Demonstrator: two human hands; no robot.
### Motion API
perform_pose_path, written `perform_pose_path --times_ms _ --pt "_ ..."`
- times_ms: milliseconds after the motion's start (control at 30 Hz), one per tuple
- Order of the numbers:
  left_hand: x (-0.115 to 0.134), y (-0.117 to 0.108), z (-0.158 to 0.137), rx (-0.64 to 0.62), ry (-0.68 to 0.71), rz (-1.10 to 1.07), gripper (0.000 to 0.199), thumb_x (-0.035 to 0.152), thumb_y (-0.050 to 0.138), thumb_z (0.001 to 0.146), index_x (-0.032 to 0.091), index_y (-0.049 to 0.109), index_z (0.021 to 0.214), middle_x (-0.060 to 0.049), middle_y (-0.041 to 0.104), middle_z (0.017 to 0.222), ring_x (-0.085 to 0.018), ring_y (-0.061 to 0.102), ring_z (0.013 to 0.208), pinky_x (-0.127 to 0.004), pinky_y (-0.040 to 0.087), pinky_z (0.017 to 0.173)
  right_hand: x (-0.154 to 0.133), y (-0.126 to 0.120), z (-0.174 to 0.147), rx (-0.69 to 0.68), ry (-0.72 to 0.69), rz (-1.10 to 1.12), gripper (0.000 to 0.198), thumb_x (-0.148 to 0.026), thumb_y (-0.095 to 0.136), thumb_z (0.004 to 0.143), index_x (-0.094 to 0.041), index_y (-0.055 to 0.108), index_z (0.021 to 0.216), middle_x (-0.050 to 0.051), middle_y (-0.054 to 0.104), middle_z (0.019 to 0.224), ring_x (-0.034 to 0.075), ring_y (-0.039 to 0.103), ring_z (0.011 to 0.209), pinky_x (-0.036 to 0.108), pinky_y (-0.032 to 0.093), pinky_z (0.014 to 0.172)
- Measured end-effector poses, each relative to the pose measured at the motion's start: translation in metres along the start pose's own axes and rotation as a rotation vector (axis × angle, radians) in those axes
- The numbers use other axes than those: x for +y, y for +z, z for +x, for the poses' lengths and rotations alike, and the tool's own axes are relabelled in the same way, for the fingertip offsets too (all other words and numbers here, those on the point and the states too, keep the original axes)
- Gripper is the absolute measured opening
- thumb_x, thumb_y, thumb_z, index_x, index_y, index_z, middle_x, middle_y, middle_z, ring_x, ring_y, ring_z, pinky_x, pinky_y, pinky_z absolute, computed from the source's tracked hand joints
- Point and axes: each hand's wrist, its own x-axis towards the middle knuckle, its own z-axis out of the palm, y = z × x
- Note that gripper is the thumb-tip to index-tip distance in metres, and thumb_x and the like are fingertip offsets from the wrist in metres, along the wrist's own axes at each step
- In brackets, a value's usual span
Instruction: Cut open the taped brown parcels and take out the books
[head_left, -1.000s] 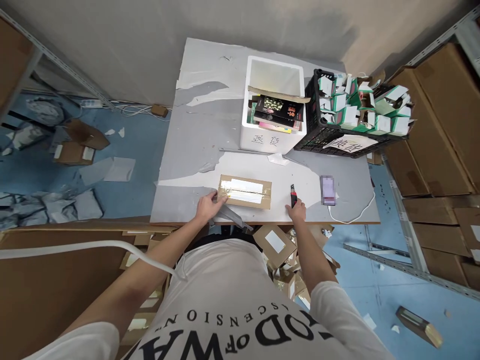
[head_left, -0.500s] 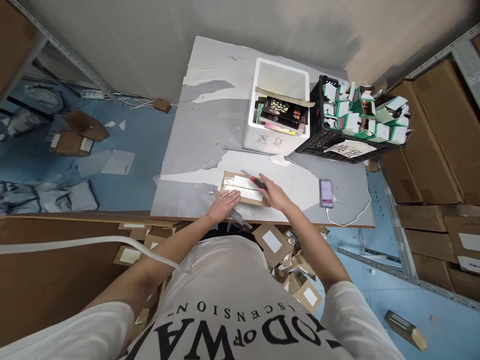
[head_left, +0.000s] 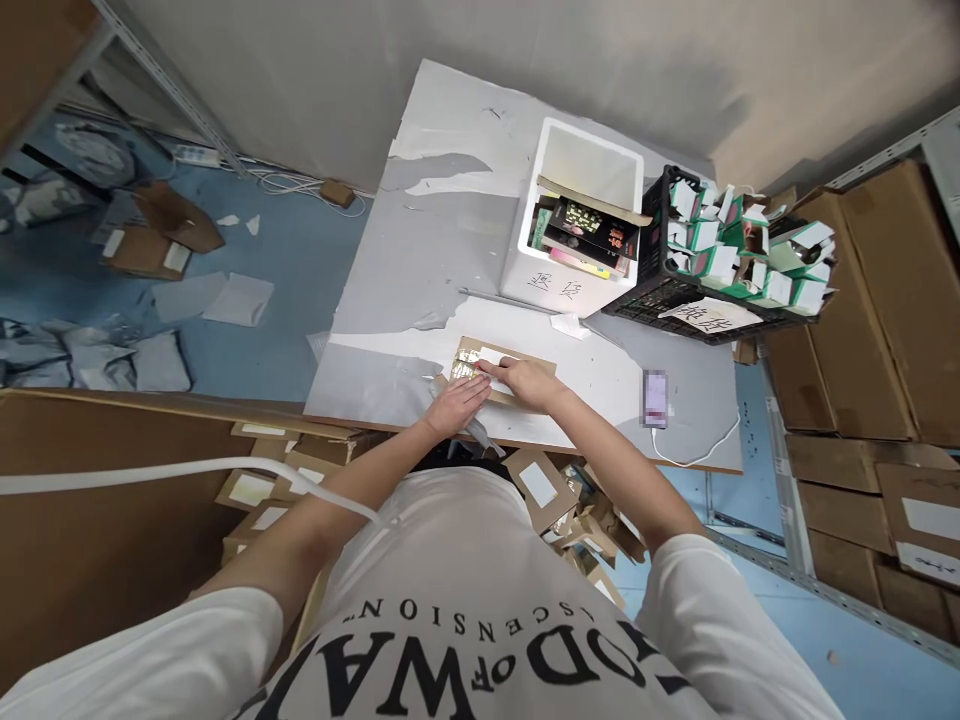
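A small cardboard box with clear tape and a white label lies at the front edge of the table. My left hand rests flat on its near left side, fingers stretched out. My right hand is closed over the box top around a utility knife, of which only a bit of red shows at the fingertips. The blade is hidden. Both hands are close together, near the taped left end of the box. Grey plastic wrapping sticks out below my left hand.
Behind the box stand a white foam box holding printed packets and a black crate full of green-and-white cartons. A phone on a charging cable lies at right. Cardboard boxes fill the space below the table edge.
My right hand has moved left along the box with the utility knife, from its right part to near my left hand. My left hand stays on the box. The view has shifted slightly.
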Motion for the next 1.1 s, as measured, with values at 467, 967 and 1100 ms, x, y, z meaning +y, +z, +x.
perform_pose_path --times_ms 467,967,1100 --pt "-0.002 0.006 -0.002 -0.001 -0.003 0.055 0.046 0.007 0.03 0.092 0.017 0.055 0.129 -0.01 0.059 0.13 -0.021 0.047 0.129 -0.043 0.038 0.108 0.05 0.015 -0.11 -0.212 0.26 -0.177 0.071 -0.002 0.033 0.086 -0.038 0.023 0.147 0.011 0.061 0.11 0.021 0.066 0.079 0.029 0.04 0.063" --pt "0.014 -0.025 0.02 -0.119 -0.088 0.097 0.034 0.024 0.045 0.09 0.02 0.06 0.121 -0.012 0.063 0.123 -0.026 0.057 0.117 -0.047 0.035 0.102 0.062 0.098 -0.153 0.471 0.539 0.656 0.053 -0.034 0.036 0.093 -0.025 0.035 0.146 0.009 0.063 0.11 0.016 0.058 0.072 0.031 0.051 0.067" --pt "0.012 -0.037 0.043 -0.164 -0.157 0.126 0.063 0.046 0.066 0.075 0.019 0.053 0.13 -0.019 0.053 0.133 -0.038 0.045 0.127 -0.057 0.021 0.108 0.035 0.127 -0.131 0.592 0.658 1.153 0.059 -0.042 0.042 0.089 -0.024 0.036 0.145 0.004 0.064 0.086 0.011 0.051 0.056 0.025 0.05 0.046"
